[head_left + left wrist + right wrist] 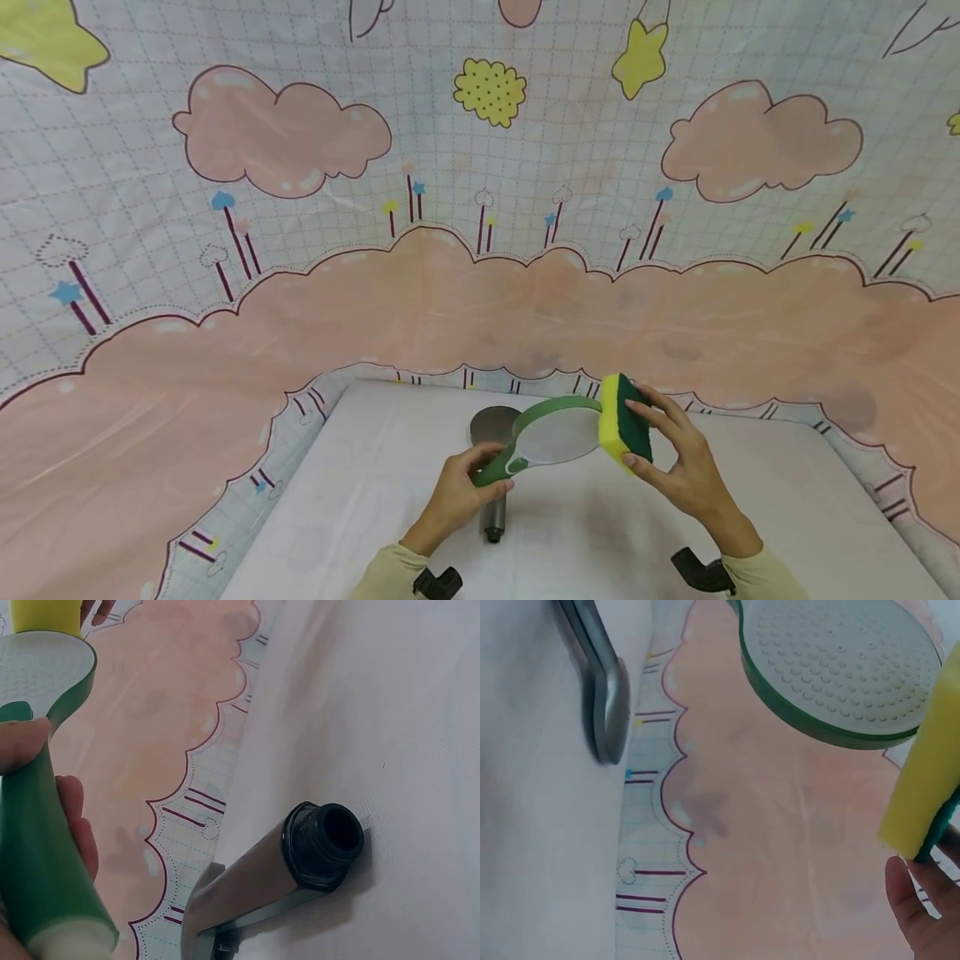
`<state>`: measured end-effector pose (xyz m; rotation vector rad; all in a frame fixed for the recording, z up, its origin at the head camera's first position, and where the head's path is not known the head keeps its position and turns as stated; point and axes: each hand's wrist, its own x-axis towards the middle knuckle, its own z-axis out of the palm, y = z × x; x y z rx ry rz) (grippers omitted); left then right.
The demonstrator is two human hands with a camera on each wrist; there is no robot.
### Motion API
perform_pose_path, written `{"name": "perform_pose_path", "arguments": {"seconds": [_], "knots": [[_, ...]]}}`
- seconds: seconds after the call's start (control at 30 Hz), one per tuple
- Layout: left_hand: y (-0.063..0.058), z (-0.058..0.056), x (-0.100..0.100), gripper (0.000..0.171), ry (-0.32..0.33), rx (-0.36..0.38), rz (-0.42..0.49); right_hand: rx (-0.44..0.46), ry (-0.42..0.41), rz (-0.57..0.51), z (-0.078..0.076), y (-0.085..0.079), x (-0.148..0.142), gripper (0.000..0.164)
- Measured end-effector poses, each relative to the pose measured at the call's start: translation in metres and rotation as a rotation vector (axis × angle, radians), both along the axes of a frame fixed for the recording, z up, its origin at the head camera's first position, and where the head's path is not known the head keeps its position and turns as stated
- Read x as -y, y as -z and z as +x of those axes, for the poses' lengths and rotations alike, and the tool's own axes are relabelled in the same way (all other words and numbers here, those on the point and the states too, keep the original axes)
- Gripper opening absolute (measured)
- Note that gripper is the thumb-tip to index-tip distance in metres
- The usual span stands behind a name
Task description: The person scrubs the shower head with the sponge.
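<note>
A green shower head [558, 435] with a pale, nozzle-studded face [840, 667] is raised above the table. My left hand [459, 493] grips its green handle [49, 840], thumb lying along the top. In my right hand [686, 471], a yellow sponge with a dark green scouring side [621, 421] is pinched between thumb and fingers. The sponge's yellow side [922, 761] meets the far rim of the shower head. Below the left hand a grey shower head [492, 423] lies on the table; the left hand and green handle partly cover it in the head view.
The white table [360, 500] stretches out beneath both hands. Behind it hangs a cloth [525, 317] printed with clouds and stars. The grey shower head's open threaded end [330, 836] points toward the near side. Each wrist carries a black strap mount [701, 571].
</note>
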<state>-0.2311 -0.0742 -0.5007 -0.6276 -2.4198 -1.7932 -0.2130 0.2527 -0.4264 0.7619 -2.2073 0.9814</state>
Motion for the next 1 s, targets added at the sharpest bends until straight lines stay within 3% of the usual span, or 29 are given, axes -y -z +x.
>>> {"name": "perform_pose_path", "arguments": {"seconds": [0.3,0.6,1.0], "knots": [[0.004,-0.0015,0.0017,0.04,-0.023,-0.075,-0.019,0.031,0.029,0.026,-0.0029,0.0049,-0.001,0.071],[0.0053,-0.0015,0.0019,0.048,0.024,0.065,0.051,0.04,0.028,0.021,-0.0026,0.0062,-0.0013,0.07],[0.0028,-0.0017,0.0012,0.048,0.035,0.116,0.025,0.042,-0.035,-0.017,-0.0017,0.0039,0.0025,0.062]]}}
